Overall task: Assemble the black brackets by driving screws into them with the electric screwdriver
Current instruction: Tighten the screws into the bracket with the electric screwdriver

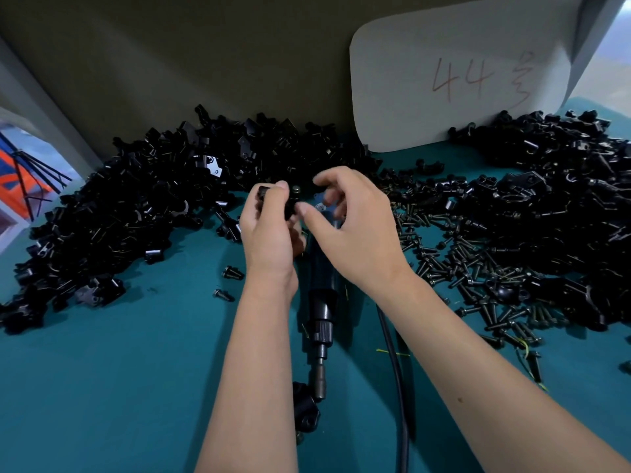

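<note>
above the idle electric screwdriver (319,285), left hand (269,233) fingers grip a bracket (288,203) with its screw (295,190) undriven, right hand (351,230) loosely curled, heaps of brackets (136,206) remaining.

A white card (457,73) leaning on the back wall reads "44" handwritten in red.

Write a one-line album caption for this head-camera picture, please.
Left hand grips a black bracket with a screw in it, right hand beside, electric screwdriver lying on the table.
</note>
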Motion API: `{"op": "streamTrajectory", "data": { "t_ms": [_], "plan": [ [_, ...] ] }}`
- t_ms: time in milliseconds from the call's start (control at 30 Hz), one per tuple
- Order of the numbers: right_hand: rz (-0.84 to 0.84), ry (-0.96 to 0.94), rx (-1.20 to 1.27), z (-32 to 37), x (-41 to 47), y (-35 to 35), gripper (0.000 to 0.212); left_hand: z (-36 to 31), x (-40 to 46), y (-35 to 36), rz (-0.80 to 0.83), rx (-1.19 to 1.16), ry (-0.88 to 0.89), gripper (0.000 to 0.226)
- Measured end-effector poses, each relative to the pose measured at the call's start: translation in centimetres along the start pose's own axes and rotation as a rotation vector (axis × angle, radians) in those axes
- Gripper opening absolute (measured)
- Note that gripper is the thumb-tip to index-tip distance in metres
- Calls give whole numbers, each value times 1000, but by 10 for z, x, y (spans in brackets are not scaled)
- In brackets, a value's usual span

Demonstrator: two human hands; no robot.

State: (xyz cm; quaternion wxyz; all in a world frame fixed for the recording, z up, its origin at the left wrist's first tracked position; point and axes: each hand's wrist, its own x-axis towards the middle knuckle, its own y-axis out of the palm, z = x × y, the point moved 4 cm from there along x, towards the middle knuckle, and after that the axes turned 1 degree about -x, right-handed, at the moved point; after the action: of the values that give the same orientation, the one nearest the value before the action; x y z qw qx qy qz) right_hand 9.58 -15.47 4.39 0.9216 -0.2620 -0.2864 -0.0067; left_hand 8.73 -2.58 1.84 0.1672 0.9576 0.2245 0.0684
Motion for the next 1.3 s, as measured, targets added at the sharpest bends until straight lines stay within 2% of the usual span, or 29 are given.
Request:
{"op": "streamTrajectory", "data": {
  "t_ms": [67,133,233,300,433,500,667,767,833,867,1000,1167,1300],
  "plan": [
    [24,110,-257,-9,-1,2,43,2,3,-7,-69,-100,-62,21],
    [90,223,-407,-15,-4,5,62,4,7,-14,-112,-177,-116,19],
    [173,294,-487,-15,-7,15,82,4,10,-17,-140,-208,-153,15],
    [227,345,-458,-17,-7,21,84,4,8,-16,-138,-201,-153,14],
    [256,442,-185,-31,-2,14,65,2,7,-15,-97,-177,-144,14],
    [213,526,39,-37,3,3,53,3,8,-14,-36,-174,-189,15],
    [-51,773,806,-46,16,-23,27,10,5,-8,159,-71,-348,20],
    [-271,849,1216,-49,19,-33,27,14,3,-6,227,80,-412,19],
    [-391,824,1454,-50,22,-40,32,16,0,-6,255,153,-456,18],
    [-425,779,1498,-51,24,-43,30,16,-1,-6,276,181,-467,19],
    [-510,632,1393,-52,25,-57,29,17,-1,-7,339,340,-442,21],
    [-701,615,1261,-57,21,-73,38,17,-2,-11,392,603,-408,19],
    [-711,586,1274,-57,20,-75,39,18,-3,-7,462,746,-402,20]
  ]
}}
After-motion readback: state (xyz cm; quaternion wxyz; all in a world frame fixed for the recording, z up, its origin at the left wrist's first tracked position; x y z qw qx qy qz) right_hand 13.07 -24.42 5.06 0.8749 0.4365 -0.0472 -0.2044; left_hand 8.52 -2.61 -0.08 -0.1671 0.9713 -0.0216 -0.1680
